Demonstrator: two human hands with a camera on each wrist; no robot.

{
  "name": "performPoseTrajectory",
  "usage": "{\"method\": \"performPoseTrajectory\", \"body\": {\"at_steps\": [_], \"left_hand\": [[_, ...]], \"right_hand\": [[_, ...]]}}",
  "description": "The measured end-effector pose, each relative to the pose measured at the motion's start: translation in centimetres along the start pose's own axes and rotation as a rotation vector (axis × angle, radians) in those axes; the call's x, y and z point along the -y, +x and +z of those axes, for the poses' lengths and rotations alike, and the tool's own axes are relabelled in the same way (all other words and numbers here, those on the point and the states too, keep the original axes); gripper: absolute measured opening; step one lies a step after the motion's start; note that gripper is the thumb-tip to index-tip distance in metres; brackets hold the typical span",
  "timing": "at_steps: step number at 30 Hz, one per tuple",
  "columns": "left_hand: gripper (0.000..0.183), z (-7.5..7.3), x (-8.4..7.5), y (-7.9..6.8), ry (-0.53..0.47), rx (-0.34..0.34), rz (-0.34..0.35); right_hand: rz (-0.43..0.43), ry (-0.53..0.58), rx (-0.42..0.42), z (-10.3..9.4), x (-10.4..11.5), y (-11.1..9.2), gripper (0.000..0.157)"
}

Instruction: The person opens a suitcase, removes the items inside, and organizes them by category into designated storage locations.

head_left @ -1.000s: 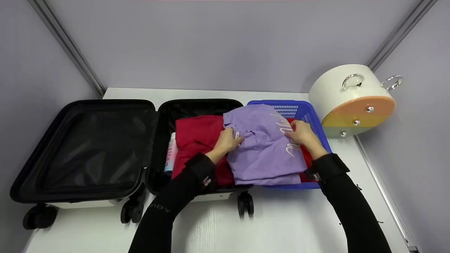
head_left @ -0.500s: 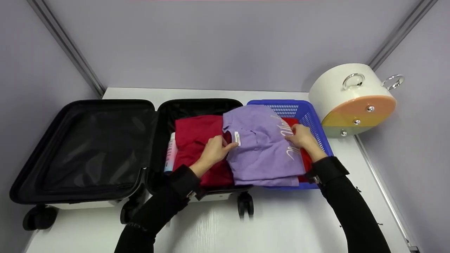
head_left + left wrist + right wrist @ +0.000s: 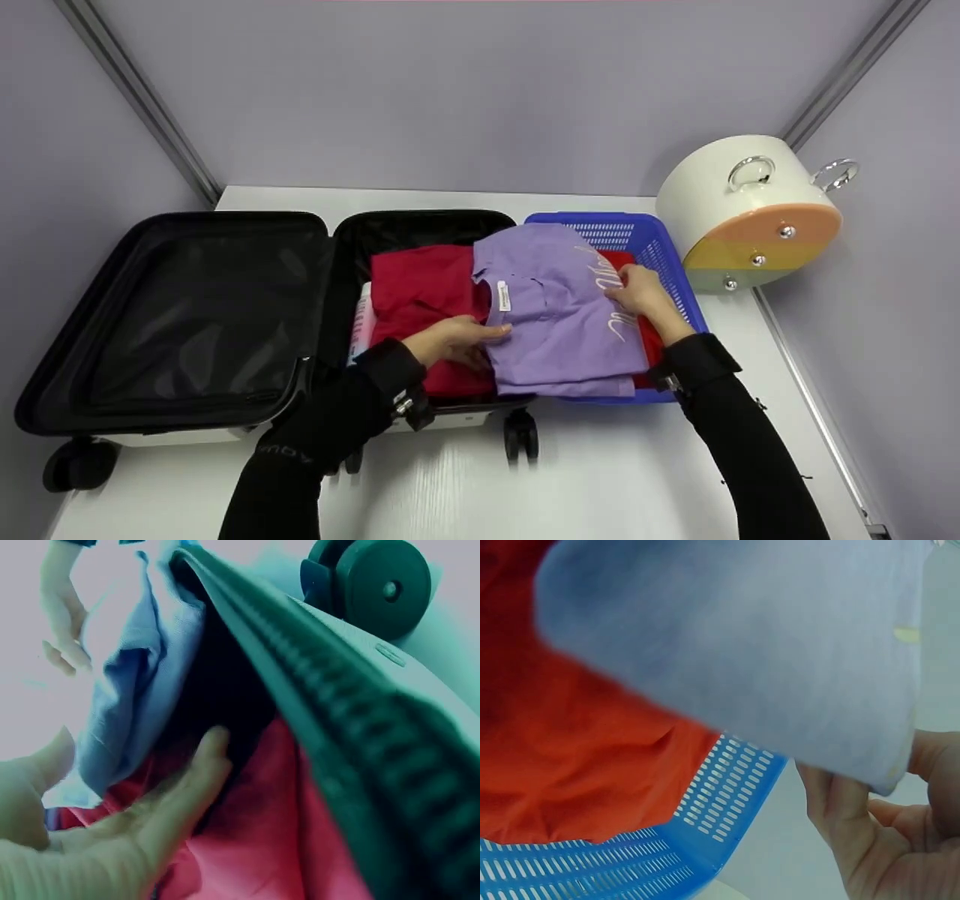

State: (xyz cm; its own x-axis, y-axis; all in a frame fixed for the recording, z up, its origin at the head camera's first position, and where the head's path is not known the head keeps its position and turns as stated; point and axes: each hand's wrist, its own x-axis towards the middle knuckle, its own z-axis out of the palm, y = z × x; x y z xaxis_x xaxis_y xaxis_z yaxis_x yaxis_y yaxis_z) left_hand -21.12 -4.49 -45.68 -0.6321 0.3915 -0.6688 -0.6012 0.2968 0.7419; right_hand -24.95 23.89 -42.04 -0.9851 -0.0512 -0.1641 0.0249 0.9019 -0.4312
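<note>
While right grip (image 3: 648, 294) pinches the shirt (image 3: 551, 341) and left grip (image 3: 454, 339) gapes, only left wrist view shows suitcase ridges (image 3: 375, 716).

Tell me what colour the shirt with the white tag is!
The shirt is light purple with pale lettering; it shows best in the head view.

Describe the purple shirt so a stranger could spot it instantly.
Find the open black-lined suitcase, then the blue basket on its right. The purple shirt lies across where they meet. Red cloth shows on either side; only this is purple, with pale lettering and a white label.
</note>
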Motion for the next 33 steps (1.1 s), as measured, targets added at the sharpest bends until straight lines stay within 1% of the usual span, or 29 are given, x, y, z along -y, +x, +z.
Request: {"method": "performPoseTrajectory", "body": {"at_steps": [2,4,7,11,13,16,18,20,21,23,24,25,26,27,28,30,31,32,33], "left_hand": [[0.042,0.1,-0.2,0.5,-0.044,-0.008,0.005],[0.052,0.3,-0.6,1.0,-0.062,-0.036,0.031],[0.061,0.6,-1.4,1.5,-0.074,-0.114,0.073],[0.058,1.0,-1.9,1.9,-0.077,-0.189,0.108],[0.052,1.2,-2.0,1.8,-0.101,-0.198,0.111],[0.045,1.7,-2.2,1.4,-0.109,-0.203,0.127],[0.040,1.9,-2.7,1.0,-0.094,-0.211,0.146],[0.033,2.1,-3.3,0.6,-0.058,-0.226,0.183],[0.030,1.8,-3.4,1.3,-0.054,-0.215,0.217],[0.029,1.6,-4.1,2.2,-0.029,-0.220,0.248],[0.029,1.2,-4.3,3.5,-0.029,-0.210,0.297],[0.030,0.9,-4.5,4.3,-0.038,-0.190,0.346],[0.030,0.8,-5.2,4.5,-0.040,-0.180,0.359],[0.031,0.9,-6.2,4.8,-0.021,-0.184,0.376],[0.031,1.3,-7.7,3.7,0.010,-0.204,0.372],[0.026,2.0,-10.2,1.8,0.064,-0.218,0.409],[0.023,2.9,-11.9,-0.8,0.103,-0.240,0.398],[0.016,3.4,-13.2,-2.2,0.146,-0.259,0.399],[0.012,3.7,-14.0,-2.7,0.187,-0.276,0.437]], "right_hand": [[0.001,0.002,-0.003,0.1,0.0,0.0,0.030],[0.008,0.005,-0.003,0.1,0.0,0.0,0.029],[0.012,0.006,-0.001,0.2,0.0,0.1,0.029],[0.013,0.011,0.002,0.2,0.2,0.0,0.029],[0.016,0.012,0.006,0.1,0.3,0.0,0.029],[0.014,0.014,0.008,-0.3,0.6,-0.2,0.031],[0.009,0.019,0.008,-0.7,0.7,-0.3,0.032],[-0.007,0.019,-0.005,-1.4,0.9,-0.4,0.033],[-0.014,0.020,-0.011,-1.7,1.0,-0.4,0.032],[-0.027,0.018,-0.024,-2.7,1.2,-0.5,0.032],[-0.034,0.015,-0.030,-3.2,1.3,-0.6,0.032],[-0.042,0.015,-0.033,-3.8,1.4,-0.6,0.033],[-0.045,0.012,-0.032,-4.5,1.5,-0.6,0.033],[-0.039,0.012,-0.043,-5.3,1.6,-0.7,0.033],[-0.032,0.014,-0.056,-6.2,1.6,-0.7,0.034],[-0.011,0.023,-0.087,-7.9,1.7,-0.8,0.035],[0.003,0.029,-0.110,-8.7,1.6,-0.9,0.036],[0.023,0.034,-0.136,-9.5,1.5,-0.9,0.036],[0.040,0.046,-0.167,-10.1,1.3,-1.0,0.036]]}}
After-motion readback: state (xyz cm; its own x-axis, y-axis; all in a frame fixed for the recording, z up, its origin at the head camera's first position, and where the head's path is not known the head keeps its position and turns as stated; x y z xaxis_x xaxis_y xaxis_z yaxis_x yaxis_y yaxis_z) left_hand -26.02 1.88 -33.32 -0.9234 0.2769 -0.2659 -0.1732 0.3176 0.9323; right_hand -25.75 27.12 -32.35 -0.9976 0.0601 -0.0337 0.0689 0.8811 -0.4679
